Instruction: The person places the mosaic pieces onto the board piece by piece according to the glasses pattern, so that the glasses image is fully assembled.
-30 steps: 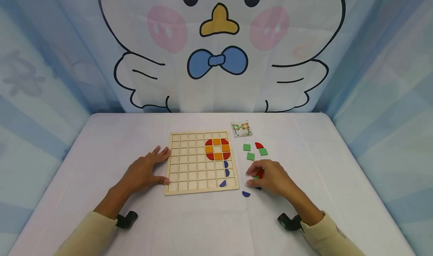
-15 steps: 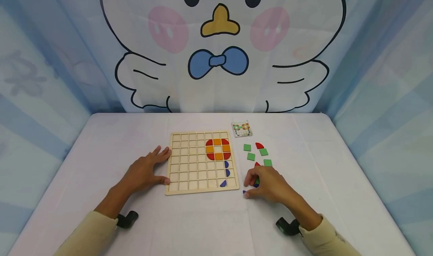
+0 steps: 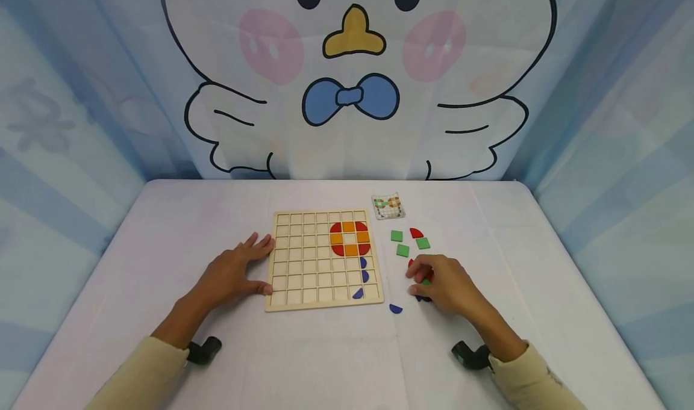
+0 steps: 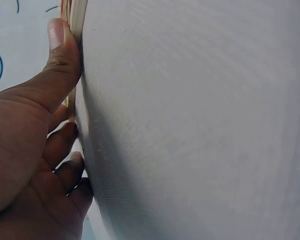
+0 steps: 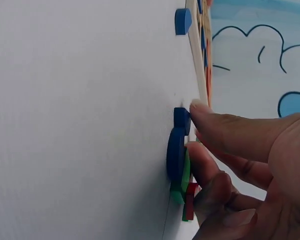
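My left hand [image 3: 233,274] rests at the left edge of a wooden grid board [image 3: 303,265], thumb [image 4: 62,57] at its near corner and fingers spread. Red quarter-circles and orange squares [image 3: 349,226] form a ring on the board's right side, with blue half-circles [image 3: 365,276] below it. Right of the board, my right hand [image 3: 444,286] hovers over loose pieces, thumb and fingers apart. In the right wrist view its thumb tip comes right at a small blue piece [image 5: 181,119]. A larger blue piece [image 5: 175,155], a green piece and a red piece [image 5: 190,200] lie under the fingers.
A lone blue half-circle [image 3: 396,308] lies between the board and my right hand. Several green squares [image 3: 402,250] and a red quarter-circle [image 3: 416,233] lie farther back. A small pattern card [image 3: 387,206] lies behind the board. Curtains [image 3: 347,145] border the white table.
My right hand went toward me to the lone blue half-circle, then back right over the pile. That half-circle is uncovered again, still on the table. My left hand stays put.
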{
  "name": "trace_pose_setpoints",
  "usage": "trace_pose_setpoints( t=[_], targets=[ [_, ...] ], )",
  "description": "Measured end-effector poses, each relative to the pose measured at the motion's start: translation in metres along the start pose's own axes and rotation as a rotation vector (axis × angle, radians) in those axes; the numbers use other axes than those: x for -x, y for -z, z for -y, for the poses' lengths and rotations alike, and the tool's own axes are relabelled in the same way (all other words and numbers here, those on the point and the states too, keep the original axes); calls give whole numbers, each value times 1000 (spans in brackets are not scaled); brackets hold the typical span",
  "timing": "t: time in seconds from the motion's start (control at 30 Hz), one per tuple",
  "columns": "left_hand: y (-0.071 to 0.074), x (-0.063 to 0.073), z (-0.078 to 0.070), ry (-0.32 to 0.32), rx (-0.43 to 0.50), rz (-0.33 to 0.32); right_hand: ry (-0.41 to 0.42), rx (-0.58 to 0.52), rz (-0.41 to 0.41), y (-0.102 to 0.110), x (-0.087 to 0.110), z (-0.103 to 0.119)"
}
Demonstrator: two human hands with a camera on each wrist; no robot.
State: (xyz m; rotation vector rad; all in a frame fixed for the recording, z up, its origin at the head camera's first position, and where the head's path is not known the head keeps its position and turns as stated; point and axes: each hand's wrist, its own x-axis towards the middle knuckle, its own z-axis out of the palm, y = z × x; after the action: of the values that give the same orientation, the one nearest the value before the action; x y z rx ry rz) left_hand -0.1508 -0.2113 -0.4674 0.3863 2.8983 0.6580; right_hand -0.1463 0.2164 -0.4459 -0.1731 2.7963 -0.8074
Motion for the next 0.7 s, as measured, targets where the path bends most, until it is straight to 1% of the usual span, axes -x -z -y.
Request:
trace_pose_setpoints(
  t=[0.13, 0.3, 0.53, 0.7],
  targets=[
    [0, 0, 0, -4, 1, 0, -27, -21, -57, 2, -4, -7],
    [0, 0, 0, -4, -2, 0, -60, 17, -119, 3, -8, -14],
    [1, 1, 0, 0, 1, 3, -92, 56, -107, 7, -12, -15],
    [2, 1, -2, 6, 4, 6, -106, 77, -94, 11, -11, -16]
  ],
)
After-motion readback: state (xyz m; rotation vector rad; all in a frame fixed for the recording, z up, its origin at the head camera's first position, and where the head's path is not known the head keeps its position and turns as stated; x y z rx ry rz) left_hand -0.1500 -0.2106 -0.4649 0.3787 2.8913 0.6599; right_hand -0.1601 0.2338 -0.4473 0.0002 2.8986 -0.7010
